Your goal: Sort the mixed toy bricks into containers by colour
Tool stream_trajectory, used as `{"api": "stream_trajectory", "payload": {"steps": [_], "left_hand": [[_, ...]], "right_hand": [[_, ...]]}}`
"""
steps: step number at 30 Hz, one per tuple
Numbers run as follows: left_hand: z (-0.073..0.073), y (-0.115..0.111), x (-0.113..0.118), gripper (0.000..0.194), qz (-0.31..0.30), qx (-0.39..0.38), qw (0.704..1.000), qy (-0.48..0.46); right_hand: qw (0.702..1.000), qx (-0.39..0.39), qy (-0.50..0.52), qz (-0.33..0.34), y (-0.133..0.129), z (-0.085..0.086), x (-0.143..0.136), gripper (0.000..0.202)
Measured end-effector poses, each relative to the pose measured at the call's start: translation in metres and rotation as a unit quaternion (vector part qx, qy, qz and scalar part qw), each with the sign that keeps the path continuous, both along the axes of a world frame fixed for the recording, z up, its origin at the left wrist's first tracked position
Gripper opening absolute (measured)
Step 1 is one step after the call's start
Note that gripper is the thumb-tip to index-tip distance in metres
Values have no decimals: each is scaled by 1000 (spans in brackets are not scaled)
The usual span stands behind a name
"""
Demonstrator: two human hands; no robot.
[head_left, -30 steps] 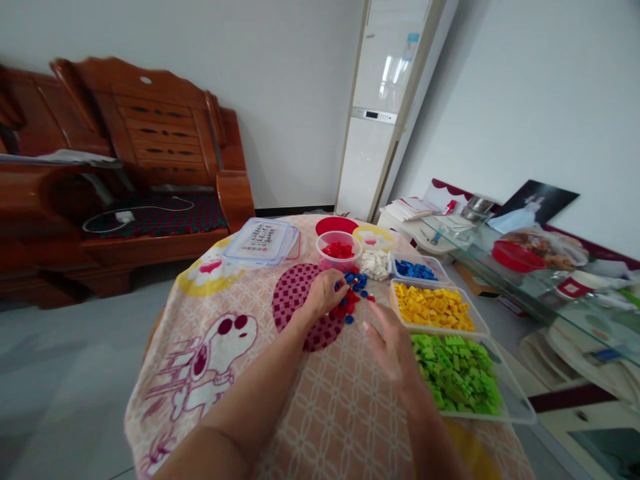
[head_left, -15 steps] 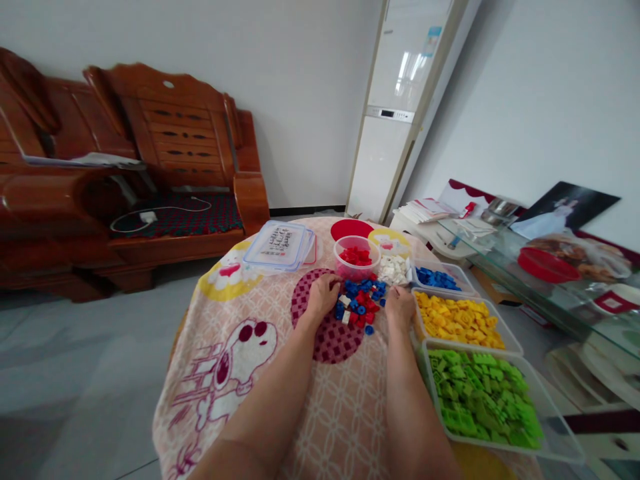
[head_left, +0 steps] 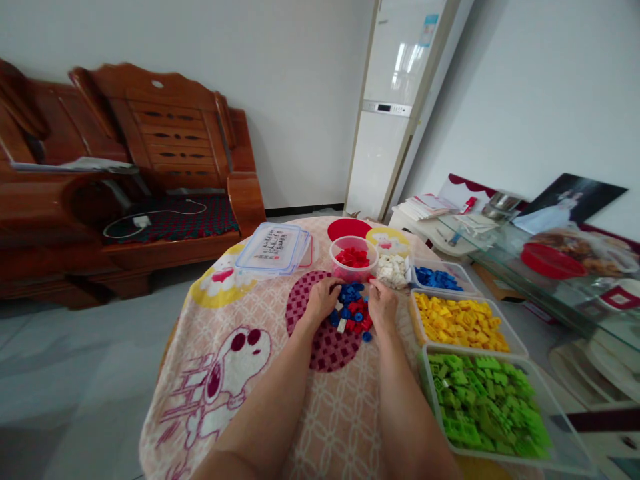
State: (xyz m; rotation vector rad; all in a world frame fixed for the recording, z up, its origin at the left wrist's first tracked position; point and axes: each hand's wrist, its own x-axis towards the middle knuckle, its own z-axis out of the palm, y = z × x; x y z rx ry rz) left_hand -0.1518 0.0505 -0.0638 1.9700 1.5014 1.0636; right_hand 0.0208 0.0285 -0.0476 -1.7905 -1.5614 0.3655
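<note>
A small mixed pile of blue, red and white building bricks (head_left: 358,309) lies on the tablecloth between my two hands. My left hand (head_left: 323,297) is at the pile's left edge, its fingers curled together by the blue bricks; whatever is in them is hidden. At the right edge my right hand (head_left: 383,304) is closed in a pinch near the red bricks, and I cannot make out what it holds. Just behind the pile stands a clear round tub (head_left: 354,272) with red bricks (head_left: 353,257) in it. A heap of white bricks (head_left: 393,269) sits right of the tub.
Along the right side stand clear boxes of blue bricks (head_left: 438,279), yellow bricks (head_left: 460,321) and green bricks (head_left: 490,403). Clear lids (head_left: 274,248) lie at the back left, a red round lid (head_left: 349,231) behind the tub. A glass table (head_left: 493,257) adjoins on the right.
My right hand has moved left from beside the box of blue bricks to the pile's right edge. My left hand stays at the left edge. The view has shifted slightly.
</note>
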Motion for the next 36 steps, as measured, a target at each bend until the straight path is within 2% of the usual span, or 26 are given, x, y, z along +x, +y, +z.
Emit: {"api": "stream_trajectory", "payload": {"steps": [4,8,12,15,22,25,30,32,36], "left_hand": [[-1,2,-1,31,7,4,1000,7],[-2,3,-2,31,9,4,1000,4],[-2,4,-3,31,13,2,1000,2],[-2,4,-3,30,14,4,1000,-2],[-2,3,-3,29,18,9,1000,-9],[-2,3,-2,29,16,3,1000,-7],[0,2,-1,29,16,-1,1000,-13],[1,2,-1,29,20,-3,1000,-11],[2,1,-1,29,24,-11,1000,-5]], "right_hand": [[989,-77,-128,-13,12,16,3,51],[969,-145,-202,-4,19,28,-4,42],[964,-143,-225,-4,20,28,-6,32],[970,-115,-214,1,17,25,-3,28],[977,-62,-201,-22,15,15,3,33],[985,-40,-165,13,16,9,5,33],[996,-23,-19,81,11,3,1,32],[998,-7,12,58,6,1,2,34],[997,21,15,-75,-6,-6,15,41]]}}
